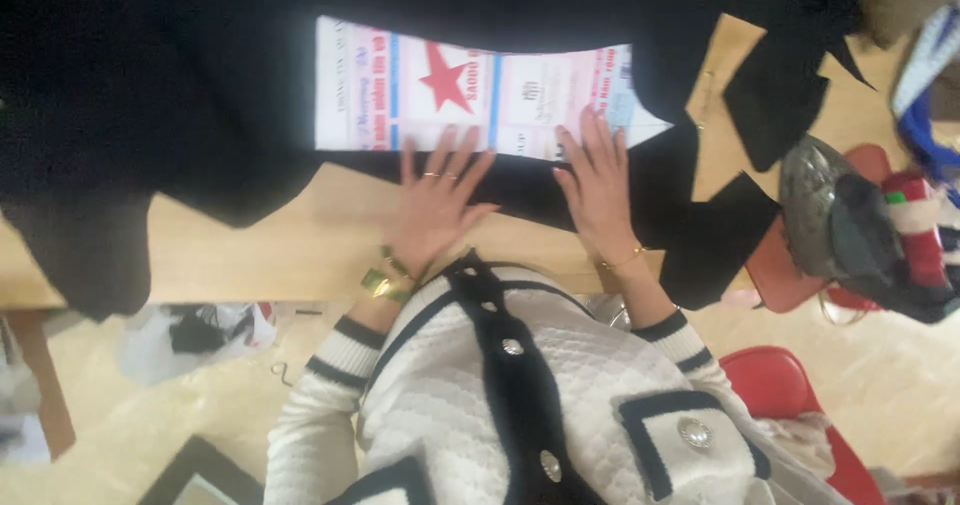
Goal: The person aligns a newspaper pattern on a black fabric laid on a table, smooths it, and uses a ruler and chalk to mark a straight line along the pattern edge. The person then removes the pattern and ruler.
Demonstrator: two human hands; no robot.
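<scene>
A large black cloth (180, 95) is spread over a wooden table (270, 255). On it lies a long white printed paper (470, 85) with a red star and blue stripes. My left hand (435, 200) rests flat on the cloth, fingers spread, its tips touching the paper's near edge. It wears rings and a gold bracelet. My right hand (598, 190) lies flat beside it, fingers on the paper's near right corner and palm on the cloth. Neither hand holds anything. My white cardigan with dark trim (520, 395) fills the bottom of the view.
Black cloth offcuts (770, 95) lie on the table to the right. Further right sits a heap of grey, red and blue items (870, 225). A red chair (780, 385) stands at lower right. Clutter lies on the floor (190, 335) under the table's near edge.
</scene>
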